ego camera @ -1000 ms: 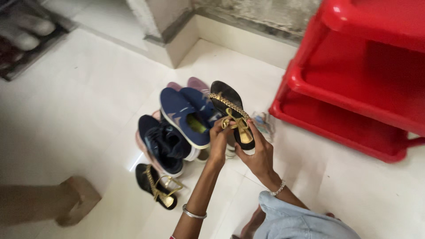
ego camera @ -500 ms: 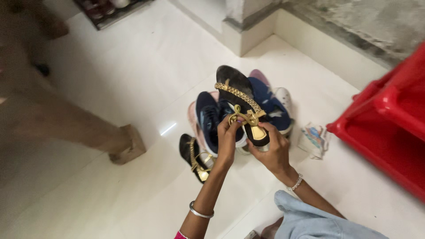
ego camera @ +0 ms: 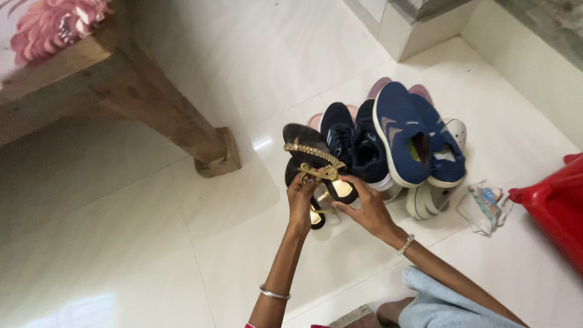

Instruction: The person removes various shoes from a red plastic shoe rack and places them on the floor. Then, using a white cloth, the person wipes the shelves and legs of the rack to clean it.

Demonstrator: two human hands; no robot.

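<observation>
While both hands grip the black sandal above the floor, left hand pinching its gold strap, right hand under the heel, the strap-fastening step seems current, requiring a steady pinch.

Head view — steeply down, near

1. Floor was glossy white tile w/ thin grout lines; a bright glint of light showed near the wooden leg.
2. Leg belonged to a wood frame, upper left, carrying pink-flowered fabric, prob. a bed.
3. White wall corner w/ grey rough top stood upper right.
4. Red plastic rack cut the right edge.
</observation>
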